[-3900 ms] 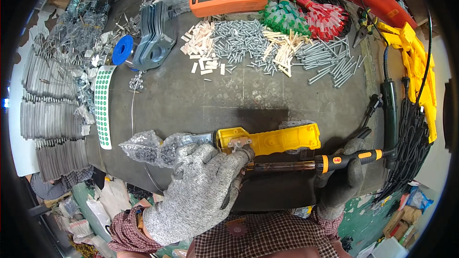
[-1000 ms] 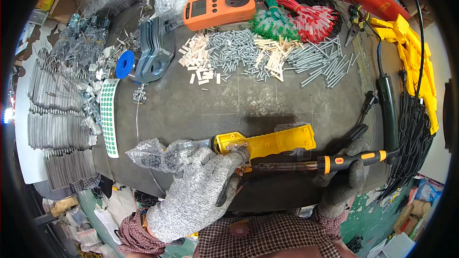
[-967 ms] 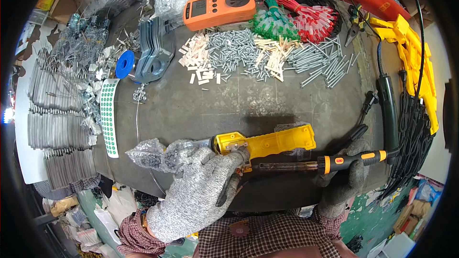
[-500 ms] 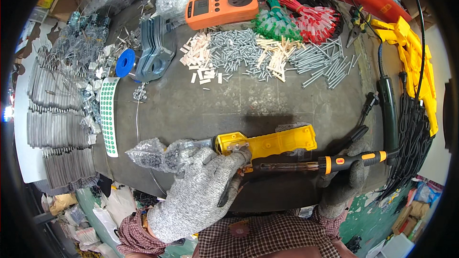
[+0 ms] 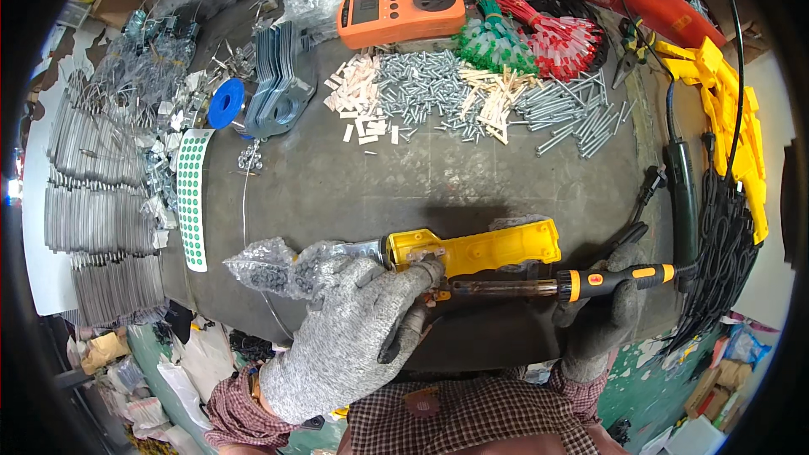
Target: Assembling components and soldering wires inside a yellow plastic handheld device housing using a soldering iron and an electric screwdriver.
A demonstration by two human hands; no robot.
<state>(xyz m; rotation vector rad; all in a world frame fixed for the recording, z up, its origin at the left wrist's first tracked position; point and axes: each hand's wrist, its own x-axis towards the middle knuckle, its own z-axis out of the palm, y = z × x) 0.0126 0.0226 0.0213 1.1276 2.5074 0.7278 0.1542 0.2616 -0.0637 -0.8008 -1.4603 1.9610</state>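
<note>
My left hand (image 5: 337, 341), in a grey knitted glove, is closed round a yellow plastic handle shell (image 5: 506, 251), its open inside facing up. A metal tube (image 5: 362, 249) runs leftward from the shell into clear bubble wrap (image 5: 270, 266). Between my left thumb and fingers lie small parts I cannot make out. My right hand (image 5: 619, 316), gloved too, grips a soldering iron (image 5: 602, 284) by its black and orange handle. The iron's barrel points left, its end beside the left fingertips at the shell's lower edge; whether it touches anything is unclear.
Screws (image 5: 421, 88), pale small pieces (image 5: 358, 88), and green and red lead bundles (image 5: 560, 42) lie at the back, near an orange meter (image 5: 400, 15). Metal rods (image 5: 97, 219) and a sticker strip (image 5: 193, 202) are left; black cables (image 5: 725, 270) and yellow shells (image 5: 729, 118) right.
The soldering iron has shifted very slightly left, while both hands keep their grips. The whole view has moved a little, so the things at the back sit slightly further right.
</note>
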